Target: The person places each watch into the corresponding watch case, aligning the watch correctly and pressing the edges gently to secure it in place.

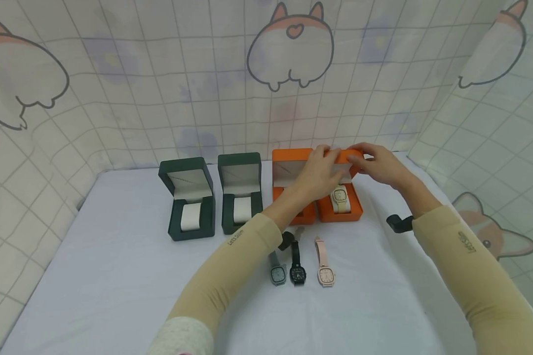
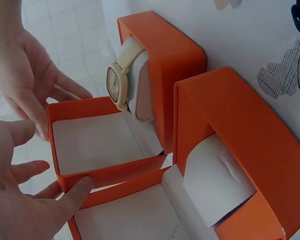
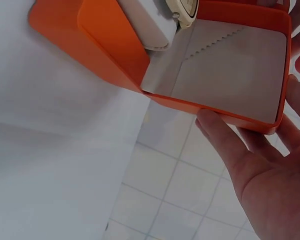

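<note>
At the back right of the table an orange watch box (image 1: 342, 217) stands with its lid raised. Inside it a cream watch (image 1: 339, 196) is wrapped around a white cushion. My right hand (image 1: 379, 165) holds the right corner of the lid (image 3: 230, 75), thumb along its side and fingers behind its top edge. My left hand (image 1: 317, 175) holds the opposite corner, its thumb against the lid's other side in the left wrist view and its remaining fingers spread. A second raised-lid orange box (image 1: 286, 154) adjoins it, partly behind my left forearm; its cushion (image 2: 215, 175) bears no watch.
Two dark green watch boxes (image 1: 191, 234) (image 1: 242, 159) stand raised-lidded on the left, with white cushions. Nearer to me lie a grey-blue watch (image 1: 278, 275), a black watch (image 1: 298, 274) and a pink watch (image 1: 326, 275). A patterned cloth (image 1: 231, 113) hangs behind the white table.
</note>
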Available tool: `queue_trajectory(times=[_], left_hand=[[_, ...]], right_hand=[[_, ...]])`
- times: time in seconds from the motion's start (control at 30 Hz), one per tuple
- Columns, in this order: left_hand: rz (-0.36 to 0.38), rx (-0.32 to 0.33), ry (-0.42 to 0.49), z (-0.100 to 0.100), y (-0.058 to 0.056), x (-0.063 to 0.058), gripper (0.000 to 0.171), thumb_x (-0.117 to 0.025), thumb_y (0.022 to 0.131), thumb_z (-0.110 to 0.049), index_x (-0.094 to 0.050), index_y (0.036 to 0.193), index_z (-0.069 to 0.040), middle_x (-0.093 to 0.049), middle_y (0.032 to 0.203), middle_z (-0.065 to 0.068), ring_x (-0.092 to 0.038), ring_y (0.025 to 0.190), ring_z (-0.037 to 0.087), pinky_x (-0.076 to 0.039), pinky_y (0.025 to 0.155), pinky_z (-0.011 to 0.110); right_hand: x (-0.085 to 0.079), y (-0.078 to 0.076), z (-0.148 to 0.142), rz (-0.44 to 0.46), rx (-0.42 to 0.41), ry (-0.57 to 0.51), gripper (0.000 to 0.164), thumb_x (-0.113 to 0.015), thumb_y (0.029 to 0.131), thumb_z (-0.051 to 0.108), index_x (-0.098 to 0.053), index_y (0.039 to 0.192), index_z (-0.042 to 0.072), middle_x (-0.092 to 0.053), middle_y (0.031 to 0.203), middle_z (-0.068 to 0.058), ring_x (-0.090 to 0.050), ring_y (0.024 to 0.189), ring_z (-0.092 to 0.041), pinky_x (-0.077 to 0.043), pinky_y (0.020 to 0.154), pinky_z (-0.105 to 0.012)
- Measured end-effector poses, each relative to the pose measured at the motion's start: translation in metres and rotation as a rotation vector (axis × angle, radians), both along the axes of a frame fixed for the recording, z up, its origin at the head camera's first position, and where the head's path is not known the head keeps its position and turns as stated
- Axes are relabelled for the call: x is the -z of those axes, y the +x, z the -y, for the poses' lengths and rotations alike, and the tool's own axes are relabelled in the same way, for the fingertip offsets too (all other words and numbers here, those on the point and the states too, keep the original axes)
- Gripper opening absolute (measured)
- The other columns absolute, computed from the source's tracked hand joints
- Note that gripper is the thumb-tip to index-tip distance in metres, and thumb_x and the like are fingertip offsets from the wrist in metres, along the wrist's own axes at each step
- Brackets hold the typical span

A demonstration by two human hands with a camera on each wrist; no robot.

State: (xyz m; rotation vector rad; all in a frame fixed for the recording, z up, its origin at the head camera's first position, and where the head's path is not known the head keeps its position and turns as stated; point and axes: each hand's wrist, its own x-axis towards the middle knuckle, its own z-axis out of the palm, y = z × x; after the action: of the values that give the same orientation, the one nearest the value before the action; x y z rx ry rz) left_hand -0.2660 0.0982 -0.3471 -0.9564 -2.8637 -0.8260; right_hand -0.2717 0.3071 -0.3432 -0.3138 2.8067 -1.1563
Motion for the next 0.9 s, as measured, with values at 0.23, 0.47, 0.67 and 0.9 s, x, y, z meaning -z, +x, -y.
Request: queue_trajectory(times=[0.23,0.47,0.67,0.9], left_hand=[[-0.017,0.000,0.031,0.000,-0.001,0.001,0.056,-0.051,0.109,-0.028,-0.037,0.158,-0.005,-0.037,0.155,0.013,-0.041,0.137,0.023,-0.038,0.113,0.026],[-0.056,-0.006,-0.011,0.000,-0.002,0.000,0.049,-0.046,0.111,-0.025,-0.042,0.155,-0.003,-0.043,0.147,0.012,-0.045,0.128,0.023,-0.043,0.107,0.024],[-0.064,-0.006,-0.005,0.000,-0.002,-0.002,0.040,-0.046,0.111,-0.020,-0.053,0.146,-0.004,-0.048,0.139,0.012,-0.048,0.122,0.023,-0.046,0.101,0.025],[-0.041,0.015,0.035,0.003,-0.002,0.000,0.033,-0.048,0.111,-0.018,-0.056,0.141,-0.007,-0.054,0.128,0.008,-0.057,0.108,0.016,-0.050,0.092,0.021]], right_hand=[[0.006,0.005,-0.004,-0.017,0.020,-0.027,0.055,-0.056,0.106,0.041,-0.049,0.147,0.004,-0.056,0.138,-0.021,-0.055,0.127,-0.046,-0.044,0.106,-0.062],[0.010,0.011,-0.003,-0.017,0.048,-0.038,0.056,-0.057,0.105,0.043,-0.050,0.147,0.007,-0.054,0.143,-0.020,-0.050,0.132,-0.048,-0.042,0.106,-0.064],[0.012,0.016,-0.001,-0.035,0.054,-0.028,0.055,-0.057,0.106,0.041,-0.049,0.147,0.006,-0.052,0.144,-0.021,-0.048,0.133,-0.050,-0.041,0.106,-0.065],[0.016,0.019,-0.003,-0.045,0.062,-0.034,0.051,-0.059,0.106,0.036,-0.050,0.146,0.005,-0.051,0.145,-0.021,-0.048,0.134,-0.049,-0.043,0.106,-0.062]])
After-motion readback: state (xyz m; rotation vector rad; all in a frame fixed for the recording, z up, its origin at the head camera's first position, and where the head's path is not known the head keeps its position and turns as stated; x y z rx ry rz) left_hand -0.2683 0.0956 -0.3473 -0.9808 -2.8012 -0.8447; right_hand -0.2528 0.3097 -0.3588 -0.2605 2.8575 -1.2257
